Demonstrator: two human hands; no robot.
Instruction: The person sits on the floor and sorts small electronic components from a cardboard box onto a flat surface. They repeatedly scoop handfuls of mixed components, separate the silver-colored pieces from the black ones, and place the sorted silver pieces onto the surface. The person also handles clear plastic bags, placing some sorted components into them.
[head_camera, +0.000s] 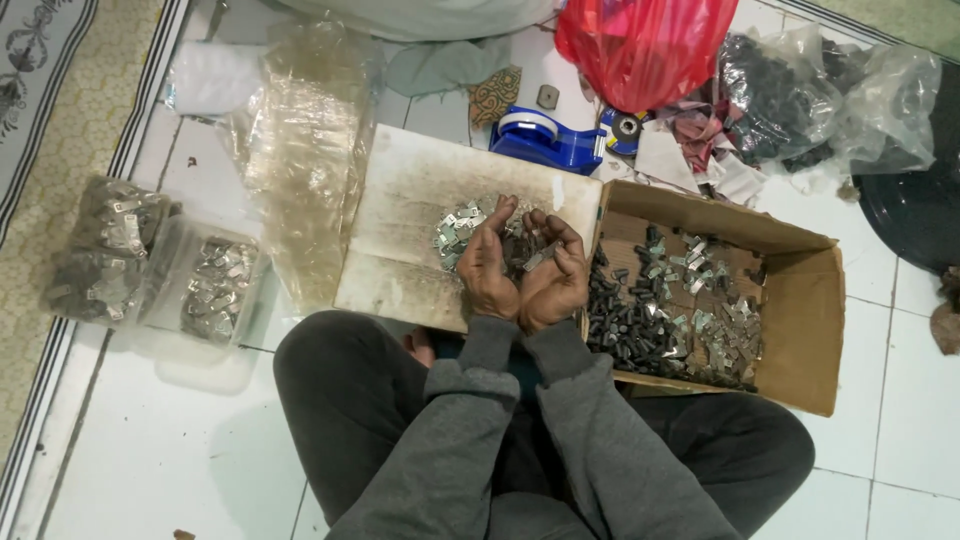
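I sit cross-legged on a white tiled floor in grey sleeves. My left hand (487, 268) and my right hand (553, 278) are pressed together, palms up, over a worn white board (400, 235). Between the fingers of my right hand lies a small silver metal clip (540, 257). A little heap of the same silver clips (462, 228) lies on the board just beyond my left fingertips. To the right stands an open cardboard box (800, 300) holding dark small parts (625, 325) and more silver clips (715, 320).
Clear bags of metal clips (105, 250) and a plastic tub of clips (215, 285) lie at the left. A blue tape dispenser (545, 135), a red plastic bag (645, 45) and bags of dark parts (790, 95) sit at the back. Crumpled clear plastic (300, 150) lies by the board.
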